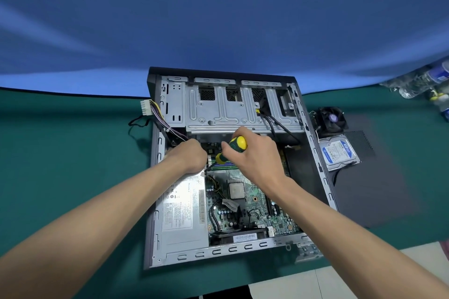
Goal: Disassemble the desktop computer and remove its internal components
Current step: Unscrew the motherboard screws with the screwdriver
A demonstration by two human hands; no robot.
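Note:
An open desktop case (pixel 313 153) lies flat on a green mat. Inside sit the green motherboard (pixel 245 211) with its bare CPU (pixel 236 190), a silver power supply (pixel 181 211) at the left and an empty metal drive cage (pixel 226 109) at the back. My right hand (pixel 255 153) grips a yellow and green screwdriver (pixel 233 149), its shaft slanting down-left to the motherboard's upper left corner. My left hand (pixel 192 156) rests curled at that same corner beside the power supply; what its fingers hold is hidden.
A white power connector with its wire bundle (pixel 150 109) hangs over the case's left wall. To the right lie a removed cooler fan (pixel 331 121), a hard drive (pixel 339 153) and the dark side panel (pixel 374 187). Plastic bottles (pixel 422 82) stand at far right.

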